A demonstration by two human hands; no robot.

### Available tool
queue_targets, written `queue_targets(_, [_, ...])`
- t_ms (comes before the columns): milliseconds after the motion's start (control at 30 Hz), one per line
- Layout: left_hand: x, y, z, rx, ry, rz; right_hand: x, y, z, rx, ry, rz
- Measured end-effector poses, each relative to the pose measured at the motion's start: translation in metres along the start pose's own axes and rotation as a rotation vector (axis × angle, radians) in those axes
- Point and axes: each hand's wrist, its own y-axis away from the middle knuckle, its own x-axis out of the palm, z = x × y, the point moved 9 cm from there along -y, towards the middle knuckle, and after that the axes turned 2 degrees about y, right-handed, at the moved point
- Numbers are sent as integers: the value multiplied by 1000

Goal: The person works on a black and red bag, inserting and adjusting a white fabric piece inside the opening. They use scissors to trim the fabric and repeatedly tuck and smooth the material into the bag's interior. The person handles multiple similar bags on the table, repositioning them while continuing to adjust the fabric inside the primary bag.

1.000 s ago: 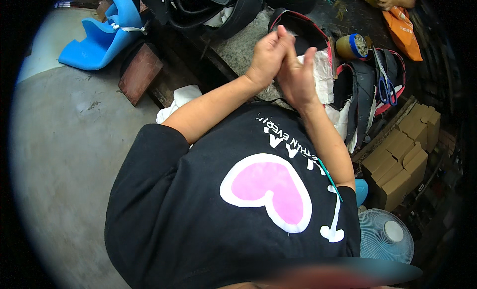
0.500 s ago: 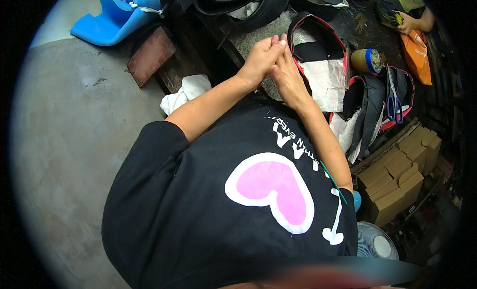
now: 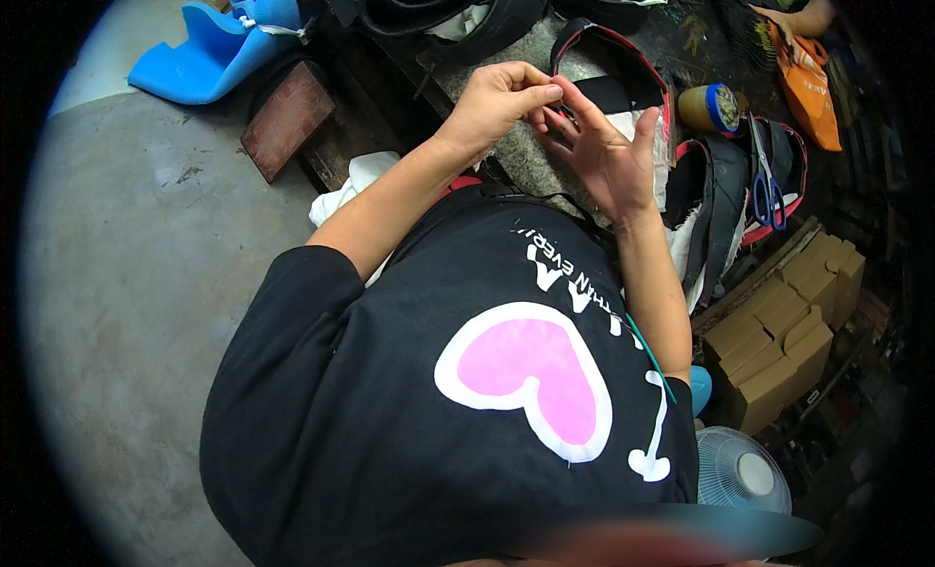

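My left hand (image 3: 502, 101) is closed in a pinch at the fingertip of my right index finger. If anything small lies between the fingers, it is too small to see. My right hand (image 3: 616, 168) is turned palm up with thumb and fingers spread, holding nothing visible. Just beyond and right of it sits a curved black piece with red edging and white lining (image 3: 664, 85), partly hidden by that hand. Under both hands lies a grey, speckled work surface (image 3: 514, 163).
A yellowish jar with a blue rim (image 3: 709, 109), blue-handled scissors (image 3: 767, 202) and more black red-edged pieces (image 3: 716, 216) lie right. Another person's hand (image 3: 804, 21) is near an orange bag (image 3: 810, 94). Cardboard boxes (image 3: 779, 323), a fan (image 3: 745, 474) and blue foam (image 3: 209, 56) surround me.
My hands have come apart from being pressed together. The right has opened and turned its palm up; the left now pinches at its index fingertip. The view has shifted slightly.
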Motion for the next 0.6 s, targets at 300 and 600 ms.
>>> queue_targets(300, [2,-1,3,-55,23,81,-2,5,-1,25,-230,157])
queue_targets(600, [-55,21,8,5,-62,-33,-39,7,12,7,211,-231])
